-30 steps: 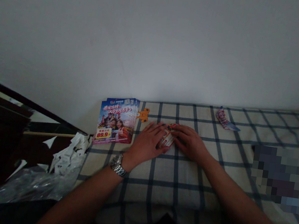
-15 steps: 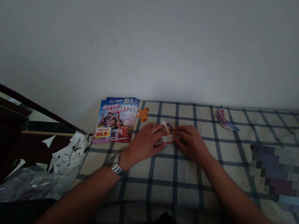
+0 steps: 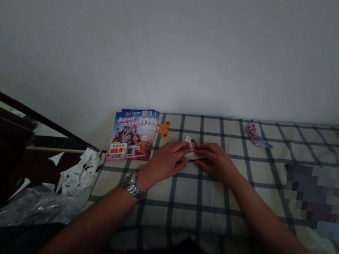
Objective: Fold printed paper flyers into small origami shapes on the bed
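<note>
Between both hands, low over the checked cloth [image 3: 153, 209], is a small folded sheet of printed paper [image 3: 193, 155], white with orange and blue patches. My left hand [image 3: 168, 158] has its fingers curled over the paper's left end, thumb at the near edge. From the other side my right hand [image 3: 217, 161] pinches the right end, fingers on top and thumb below. Much of the paper is hidden under the fingers. A stack of glossy flyers [image 3: 131, 138] marked 89.9 lies left of the hands. Farther right rests a folded flyer piece [image 3: 254, 134], pink and blue.
A pale wall [image 3: 181, 44] rises behind the cloth. Beyond its left edge are torn white papers [image 3: 77, 177] and a clear plastic bag [image 3: 38, 207]. A blurred-out item [image 3: 317, 198] lies at the right. A bear figure [image 3: 163, 128] shows beside the flyers.
Both hands stay on the folded paper with small finger shifts. Its lower layer now looks flatter and spreads further under the right hand. The view has shifted slightly.
</note>
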Available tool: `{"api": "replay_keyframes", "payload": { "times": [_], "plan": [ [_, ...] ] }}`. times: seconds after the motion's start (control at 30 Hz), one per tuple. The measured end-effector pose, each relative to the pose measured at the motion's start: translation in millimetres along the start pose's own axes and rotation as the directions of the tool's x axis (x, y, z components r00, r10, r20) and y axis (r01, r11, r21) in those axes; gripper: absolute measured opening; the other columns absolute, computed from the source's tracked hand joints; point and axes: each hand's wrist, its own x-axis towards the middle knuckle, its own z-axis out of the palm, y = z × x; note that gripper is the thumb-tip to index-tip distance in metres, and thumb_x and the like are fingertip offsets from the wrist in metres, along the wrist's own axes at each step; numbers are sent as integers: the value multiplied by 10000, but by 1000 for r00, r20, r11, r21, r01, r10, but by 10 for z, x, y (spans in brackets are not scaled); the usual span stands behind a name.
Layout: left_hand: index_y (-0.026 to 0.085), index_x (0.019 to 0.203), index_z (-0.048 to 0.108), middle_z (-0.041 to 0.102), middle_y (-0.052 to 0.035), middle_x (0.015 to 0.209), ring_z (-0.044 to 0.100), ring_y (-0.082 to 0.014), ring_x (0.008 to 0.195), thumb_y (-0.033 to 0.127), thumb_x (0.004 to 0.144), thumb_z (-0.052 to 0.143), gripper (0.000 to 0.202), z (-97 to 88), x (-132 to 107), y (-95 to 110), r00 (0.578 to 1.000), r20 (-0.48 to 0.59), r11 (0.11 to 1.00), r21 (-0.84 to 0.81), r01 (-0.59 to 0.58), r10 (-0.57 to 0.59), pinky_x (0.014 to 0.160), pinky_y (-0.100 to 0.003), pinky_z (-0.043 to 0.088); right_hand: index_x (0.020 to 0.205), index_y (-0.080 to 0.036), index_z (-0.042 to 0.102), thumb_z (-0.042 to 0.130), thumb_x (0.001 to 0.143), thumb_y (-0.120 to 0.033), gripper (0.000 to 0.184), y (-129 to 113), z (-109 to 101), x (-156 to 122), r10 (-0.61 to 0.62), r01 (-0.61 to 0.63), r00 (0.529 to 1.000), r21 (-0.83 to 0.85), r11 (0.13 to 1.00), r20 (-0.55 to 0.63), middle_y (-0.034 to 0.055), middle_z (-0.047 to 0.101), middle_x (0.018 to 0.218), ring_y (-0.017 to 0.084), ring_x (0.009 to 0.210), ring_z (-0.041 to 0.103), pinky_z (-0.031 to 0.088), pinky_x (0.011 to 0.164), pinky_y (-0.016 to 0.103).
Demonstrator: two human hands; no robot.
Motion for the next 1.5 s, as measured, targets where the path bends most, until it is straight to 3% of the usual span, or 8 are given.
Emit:
{"api": "replay_keyframes", "payload": {
  "times": [0.33, 0.53, 0.9, 1.5],
  "plan": [
    [210, 1392, 613, 633, -70, 1423, 611, -256, 1260, 283, 1087, 464, 348, 21, 11, -25, 999, 14, 999, 24, -35, 35, 1126, -493, 501, 1272, -270, 706, 694, 976, -300, 298, -45, -22, 18, 9, -9, 1000, -17, 1000, 11, 107, 705, 1261, 296, 1174, 657, 565, 1012, 506],
    [223, 1398, 607, 604, -85, 1431, 570, -278, 1299, 389, 1028, 610, 405, 13, 10, 10, 998, 24, 999, 17, -50, 50, 1144, -499, 475, 1172, -266, 743, 647, 1007, -305, 195, -28, -10, 12, 10, -11, 1000, -17, 1000, -15, 100, 719, 1202, 278, 1112, 669, 566, 965, 477],
    [235, 1296, 663, 663, -68, 1269, 608, -254, 1172, 324, 1039, 600, 280, 36, 12, -23, 1000, -26, 1000, 16, 6, -5, 1040, -468, 506, 1079, -230, 747, 642, 1010, -281, 135, -30, -25, 12, 23, -24, 1000, 2, 1000, 11, 100, 716, 1131, 261, 1027, 662, 550, 914, 446],
    [210, 1222, 676, 669, -66, 1145, 632, -231, 1054, 275, 1034, 608, 211, 109, 115, -45, 991, -99, 996, 3, 90, -89, 939, -403, 532, 1077, -218, 684, 649, 1004, -265, 94, -85, 32, 97, 199, -198, 979, 37, 980, -36, 79, 705, 1010, 262, 959, 661, 538, 856, 414]
  ]
}}
